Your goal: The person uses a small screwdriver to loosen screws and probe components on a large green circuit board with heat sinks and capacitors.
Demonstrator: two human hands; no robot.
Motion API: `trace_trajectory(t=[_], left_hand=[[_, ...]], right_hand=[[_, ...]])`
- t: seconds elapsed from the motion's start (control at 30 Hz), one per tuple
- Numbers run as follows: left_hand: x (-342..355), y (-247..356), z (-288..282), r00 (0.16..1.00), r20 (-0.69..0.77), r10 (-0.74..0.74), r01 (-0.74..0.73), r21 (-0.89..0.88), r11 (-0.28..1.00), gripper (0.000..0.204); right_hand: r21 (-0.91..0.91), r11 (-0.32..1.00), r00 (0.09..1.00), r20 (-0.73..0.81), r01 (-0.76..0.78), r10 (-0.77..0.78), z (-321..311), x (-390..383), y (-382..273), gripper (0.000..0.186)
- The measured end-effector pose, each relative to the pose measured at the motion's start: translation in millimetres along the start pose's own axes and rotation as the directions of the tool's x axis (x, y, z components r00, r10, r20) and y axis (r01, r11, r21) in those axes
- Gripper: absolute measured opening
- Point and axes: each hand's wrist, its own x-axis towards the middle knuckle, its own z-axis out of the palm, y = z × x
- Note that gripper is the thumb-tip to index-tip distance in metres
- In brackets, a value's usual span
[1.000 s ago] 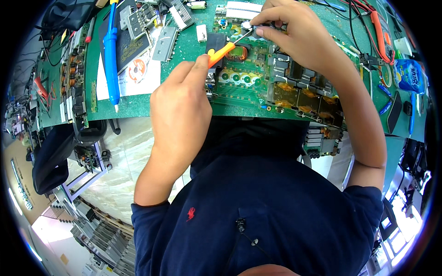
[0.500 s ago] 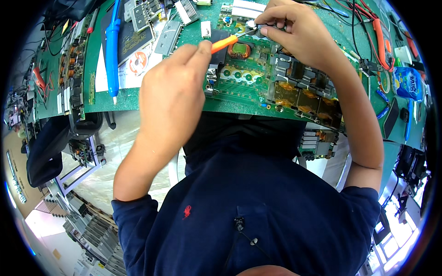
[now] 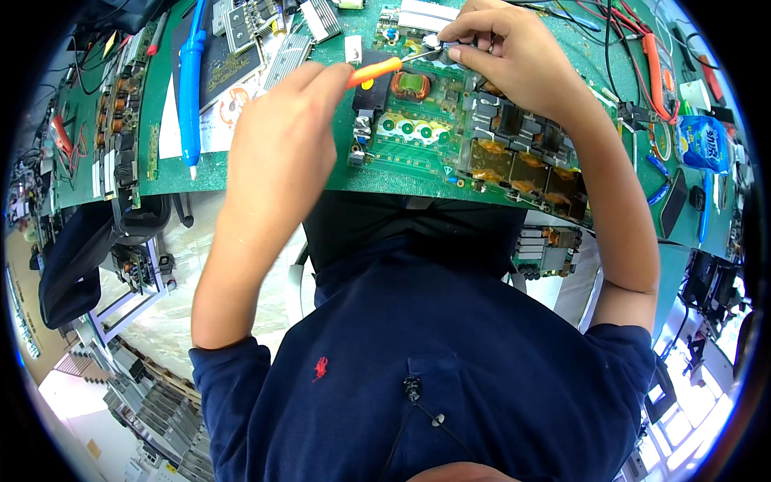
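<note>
A green circuit board (image 3: 409,153) lies near the front edge of the green bench. My left hand (image 3: 281,132) is closed around the orange handle of a screwdriver (image 3: 376,72). Its thin metal shaft slants up to the right, its tip close to the fingers of my right hand (image 3: 514,48). Those fingers pinch at a small round silver-topped part (image 3: 432,41) at the board's far side; how they grip it is partly hidden. Below the screwdriver sit a copper-wound coil (image 3: 410,85) and a white strip with green rings (image 3: 414,129).
A blue pen-shaped tool (image 3: 190,96) lies at left beside grey heatsinks (image 3: 287,60) and a paper sheet. Dark transformer-like blocks (image 3: 522,165) stand on the board's right half. Farther right are a red-orange tool (image 3: 654,76), cables and a blue packet (image 3: 702,145).
My left hand has drawn back a little to the left with the screwdriver, showing more of its shaft. My right hand stays at the silver-topped part. The whole view has shifted slightly.
</note>
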Motion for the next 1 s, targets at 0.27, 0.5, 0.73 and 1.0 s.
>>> trace_trajectory(t=[0.27,0.5,0.73,1.0], left_hand=[[-16,30,13,0.981,0.065,-0.183,0.193,-0.192,0.962,0.031],[-12,22,-3,0.984,0.143,-0.103,0.143,-0.303,0.942,0.031],[-5,32,-5,0.936,0.249,-0.249,0.331,-0.377,0.865,0.012],[-2,36,-7,0.936,0.214,-0.279,0.321,-0.196,0.927,0.017]], right_hand=[[-0.197,0.974,0.991,-0.056,0.107,-0.121,-3,-2,-6,0.013],[-0.295,0.947,0.991,0.002,0.13,-0.135,-11,-2,-9,0.018],[-0.279,0.949,0.989,0.003,0.145,-0.15,-10,-2,-7,0.021],[-0.274,0.942,0.979,-0.006,0.196,-0.206,-12,-1,-6,0.02]])
